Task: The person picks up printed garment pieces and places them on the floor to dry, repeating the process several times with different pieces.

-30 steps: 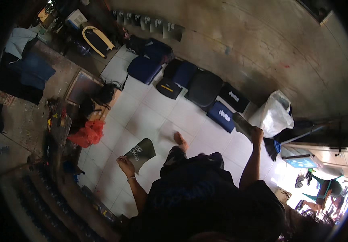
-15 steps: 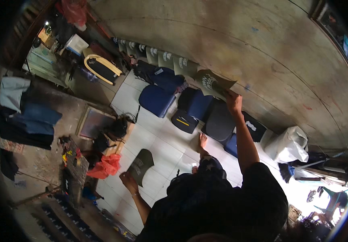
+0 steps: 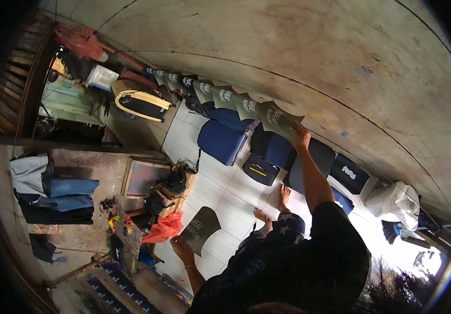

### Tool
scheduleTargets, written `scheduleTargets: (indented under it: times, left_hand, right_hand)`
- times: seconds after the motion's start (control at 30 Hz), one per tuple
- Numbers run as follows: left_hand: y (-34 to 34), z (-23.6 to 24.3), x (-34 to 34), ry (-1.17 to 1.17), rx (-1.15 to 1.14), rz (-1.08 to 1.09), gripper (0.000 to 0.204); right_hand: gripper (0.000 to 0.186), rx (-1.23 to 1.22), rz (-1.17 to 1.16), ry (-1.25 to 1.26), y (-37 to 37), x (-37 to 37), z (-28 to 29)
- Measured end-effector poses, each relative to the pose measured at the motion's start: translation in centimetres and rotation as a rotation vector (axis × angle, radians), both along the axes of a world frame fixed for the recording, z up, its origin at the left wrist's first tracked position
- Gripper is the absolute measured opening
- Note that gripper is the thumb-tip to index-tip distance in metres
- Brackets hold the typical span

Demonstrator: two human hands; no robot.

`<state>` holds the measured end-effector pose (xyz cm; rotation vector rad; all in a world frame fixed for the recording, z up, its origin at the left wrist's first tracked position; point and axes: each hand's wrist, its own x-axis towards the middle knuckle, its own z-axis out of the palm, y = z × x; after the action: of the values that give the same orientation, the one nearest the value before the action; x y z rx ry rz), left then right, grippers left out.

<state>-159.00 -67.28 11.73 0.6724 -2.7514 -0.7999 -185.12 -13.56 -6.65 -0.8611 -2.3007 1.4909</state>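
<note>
Pinching the lower left edge of an olive curved panel (image 3: 201, 228) between narrowed fingers, your left hand (image 3: 182, 248) holds it above the white tiled floor (image 3: 226, 213), just right of a red plastic bag (image 3: 164, 228). White lettering shows on its face. Your right hand (image 3: 301, 136) is raised toward the wall (image 3: 340, 57), its fingers narrowed on the right edge of a second olive panel (image 3: 277, 117). That one sits at the near end of a row of similar panels (image 3: 223, 97) along the wall; you cannot tell from here whether it hangs by itself. Below the row, dark blue folded stacks (image 3: 222, 142) rest on the floor, with a white sack (image 3: 394, 203) farther right.
</note>
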Motion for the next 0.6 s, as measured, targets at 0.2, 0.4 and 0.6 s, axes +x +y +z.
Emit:
scheduleTargets:
  times: [0.2,0.4,0.6]
  left_hand:
    - [5.5,2.2,-5.9,0.079,0.268,-0.156,0.012]
    - [10.7,3.8,-11.4,0.081,0.558,-0.459,0.015]
    - [16.0,4.0,-15.4,-0.044,0.673,-0.709,0.019]
  right_hand:
    - [0.052,0.116,-0.169,0.18,-0.3,2.4,0.3]
    - [0.076,-0.14,0.368,0.047,-5.7,10.6,2.5]
    - [0.08,-0.787,0.492,0.209,-10.2,14.8,16.9]
